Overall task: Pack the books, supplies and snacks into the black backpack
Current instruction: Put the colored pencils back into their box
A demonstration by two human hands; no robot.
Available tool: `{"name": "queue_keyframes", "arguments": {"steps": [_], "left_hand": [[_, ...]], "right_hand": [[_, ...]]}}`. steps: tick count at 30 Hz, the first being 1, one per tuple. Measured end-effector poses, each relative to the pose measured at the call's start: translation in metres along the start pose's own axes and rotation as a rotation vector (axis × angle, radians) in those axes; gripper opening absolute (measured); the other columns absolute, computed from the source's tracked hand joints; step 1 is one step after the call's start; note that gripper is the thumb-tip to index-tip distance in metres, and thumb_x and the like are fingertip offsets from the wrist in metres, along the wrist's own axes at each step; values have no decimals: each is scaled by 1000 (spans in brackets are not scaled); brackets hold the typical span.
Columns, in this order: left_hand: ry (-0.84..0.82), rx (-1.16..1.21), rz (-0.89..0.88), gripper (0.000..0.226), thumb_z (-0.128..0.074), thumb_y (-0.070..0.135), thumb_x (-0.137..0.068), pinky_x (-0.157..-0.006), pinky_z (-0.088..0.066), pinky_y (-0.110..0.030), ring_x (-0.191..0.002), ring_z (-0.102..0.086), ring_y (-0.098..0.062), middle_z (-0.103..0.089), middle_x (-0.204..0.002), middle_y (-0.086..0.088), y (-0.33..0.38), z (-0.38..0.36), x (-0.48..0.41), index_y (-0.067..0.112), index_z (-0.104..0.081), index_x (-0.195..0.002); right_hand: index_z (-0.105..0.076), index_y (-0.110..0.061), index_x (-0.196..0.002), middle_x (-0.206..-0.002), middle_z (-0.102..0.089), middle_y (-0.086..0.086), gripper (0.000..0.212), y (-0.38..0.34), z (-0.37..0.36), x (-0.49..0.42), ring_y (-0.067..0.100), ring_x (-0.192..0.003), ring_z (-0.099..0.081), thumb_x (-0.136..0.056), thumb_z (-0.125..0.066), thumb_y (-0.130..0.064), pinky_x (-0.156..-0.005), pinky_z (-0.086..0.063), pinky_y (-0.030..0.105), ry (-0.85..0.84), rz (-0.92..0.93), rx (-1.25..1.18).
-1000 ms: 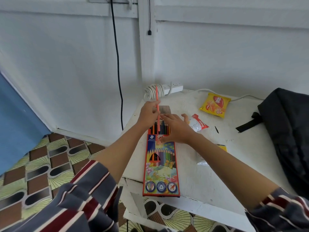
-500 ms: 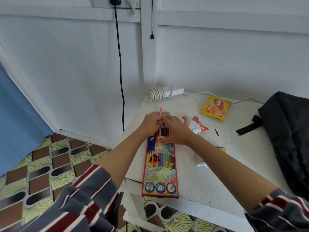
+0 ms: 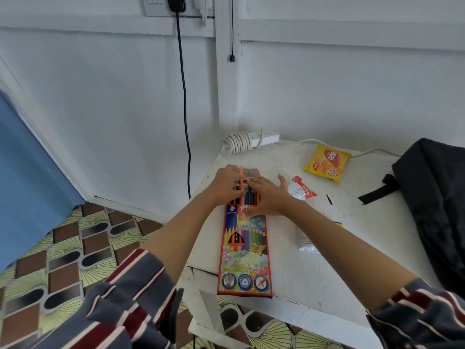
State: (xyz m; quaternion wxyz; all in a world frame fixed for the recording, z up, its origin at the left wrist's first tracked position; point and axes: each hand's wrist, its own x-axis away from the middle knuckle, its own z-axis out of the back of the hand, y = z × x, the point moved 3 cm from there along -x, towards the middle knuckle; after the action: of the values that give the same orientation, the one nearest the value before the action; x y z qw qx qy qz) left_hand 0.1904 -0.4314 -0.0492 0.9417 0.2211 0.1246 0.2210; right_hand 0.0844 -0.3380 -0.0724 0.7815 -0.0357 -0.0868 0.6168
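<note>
A colourful box of coloured pencils [image 3: 245, 255] lies on the white table [image 3: 327, 268], its far end open with pencil ends showing. My left hand [image 3: 226, 185] pinches an orange pencil [image 3: 242, 182] that is partly slid into the box. My right hand [image 3: 266, 195] holds the open end of the box, thumb on its front. The black backpack [image 3: 437, 197] sits at the table's right side. A yellow snack packet [image 3: 327, 162] lies at the back, and a red and white packet [image 3: 300, 188] lies just right of my right hand.
A white power strip with coiled cable [image 3: 249, 139] sits at the table's back corner. A black cable [image 3: 185, 96] hangs down the wall. A small clear packet [image 3: 307, 244] lies under my right forearm. The patterned floor [image 3: 75, 248] is to the left.
The orange pencil stood high above the box a second ago; my left hand has pushed it down into the box. My right hand has stayed on the box's open end.
</note>
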Motion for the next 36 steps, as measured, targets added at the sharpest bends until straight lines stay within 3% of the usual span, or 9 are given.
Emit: {"name": "queue_keyframes", "arguments": {"steps": [5, 11, 16, 20, 23, 26, 28, 32, 36], "left_hand": [[-301, -74, -10, 44, -51, 21, -94, -108, -27, -33, -133, -34, -21, -33, -150, -2, 0, -8, 1, 13, -46, -137], [-153, 84, -12, 20, -63, 18, -85, -76, -43, -25, -88, -58, -17, -69, -102, -11, -2, 1, -1, 8, -72, -100], [-153, 144, 22, 30, -64, 15, -85, -92, -35, -25, -124, -44, -21, -46, -139, -7, -6, -8, -1, 6, -62, -113], [-262, 83, 32, 47, -63, 24, -86, -94, -36, -25, -124, -46, -20, -45, -143, -3, -11, -8, 1, 14, -52, -131], [-256, 62, 41, 45, -66, 27, -84, -78, -39, -13, -111, -55, -16, -59, -128, -2, -10, -6, 1, 15, -58, -126], [-142, 184, 51, 25, -70, 21, -80, -64, -42, -10, -94, -63, -16, -71, -101, -5, -12, -1, 4, 11, -72, -103], [-63, 265, 56, 24, -71, 17, -79, -68, -44, -16, -90, -63, -16, -70, -100, -6, -12, 0, 7, 12, -72, -102], [-143, 214, 31, 53, -63, 20, -87, -100, -37, -27, -126, -41, -18, -39, -145, -4, -8, -13, 9, 17, -45, -136], [-238, 151, 78, 53, -55, 28, -92, -102, -33, -28, -133, -35, -20, -30, -151, -1, -14, -20, 11, 17, -38, -141]], "right_hand": [[-21, -23, -147, -156, -18, -3, 98, 0, 1, -2, 15, -144, -9, -70, -56, -72, -107, 16, 57, -15, 3, 7], [-27, -24, -145, -153, -25, -3, 95, -1, 3, -3, 16, -143, -13, -69, -57, -73, -107, 14, 58, -8, -3, 13], [-28, -27, -144, -153, -26, -6, 94, -2, 4, -2, 16, -143, -13, -68, -60, -71, -107, 14, 58, -12, 1, -14], [-29, -26, -144, -152, -28, -4, 92, -3, 5, -2, 17, -143, -15, -69, -60, -70, -107, 13, 58, -19, -10, 0], [-32, -25, -143, -151, -30, -3, 91, -3, 5, -3, 18, -142, -17, -69, -60, -70, -108, 12, 58, -9, -17, 17], [-33, -24, -142, -151, -29, -1, 95, -3, 6, -3, 19, -142, -17, -65, -61, -72, -108, 10, 58, 7, -28, 6], [-29, -25, -143, -153, -26, 0, 98, -3, 6, -2, 20, -143, -16, -64, -63, -72, -108, 10, 58, 25, -36, -17], [-26, -25, -145, -154, -23, 1, 98, -2, 5, 0, 20, -142, -16, -66, -63, -70, -109, 10, 57, -2, -46, -42], [-39, -23, -138, -151, -30, 0, 90, -4, 7, 1, 21, -138, -28, -66, -61, -72, -109, 7, 56, -25, -56, -31]]}}
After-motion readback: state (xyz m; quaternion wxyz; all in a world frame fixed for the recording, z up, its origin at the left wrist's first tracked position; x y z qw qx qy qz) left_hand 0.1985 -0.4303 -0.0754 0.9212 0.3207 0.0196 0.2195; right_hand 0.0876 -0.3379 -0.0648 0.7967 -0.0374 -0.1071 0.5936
